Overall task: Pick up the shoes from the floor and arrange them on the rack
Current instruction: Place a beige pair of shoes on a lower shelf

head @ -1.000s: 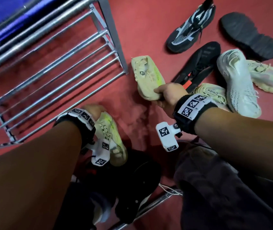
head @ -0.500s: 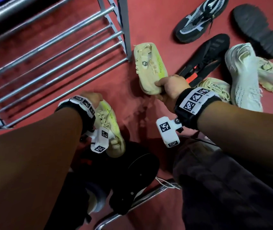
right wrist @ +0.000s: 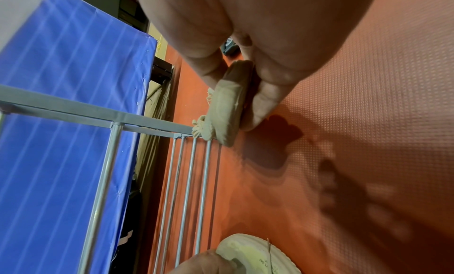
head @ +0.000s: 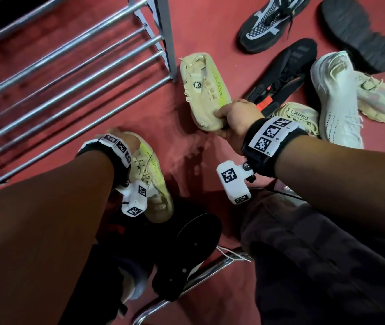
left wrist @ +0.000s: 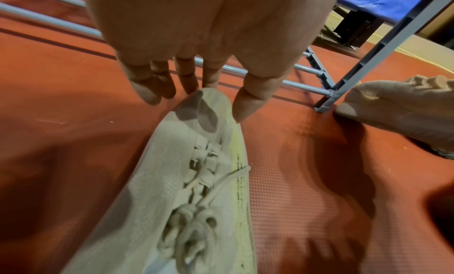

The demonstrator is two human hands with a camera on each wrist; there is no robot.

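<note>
Rack point(head: 74, 73) in the upper left of the frame, bars bare. Lower left, left hand point(head: 125, 143) pinching one pale shoe point(head: 154, 184) by its end; in the middle, right hand point(head: 236, 118) clamped on the other pale shoe point(head: 204, 90), toe close to the rack post. Could slip from such small pinches, or fall between the thin bars.

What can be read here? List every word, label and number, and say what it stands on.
"S CAPAD", last letters uncertain: on the cream shoe behind the right wristband.
"R1", "R2": on the right wristband.
Too small to read: the line under "S CAPAD", the hexagon badge and side print on the beige shoe.
</note>
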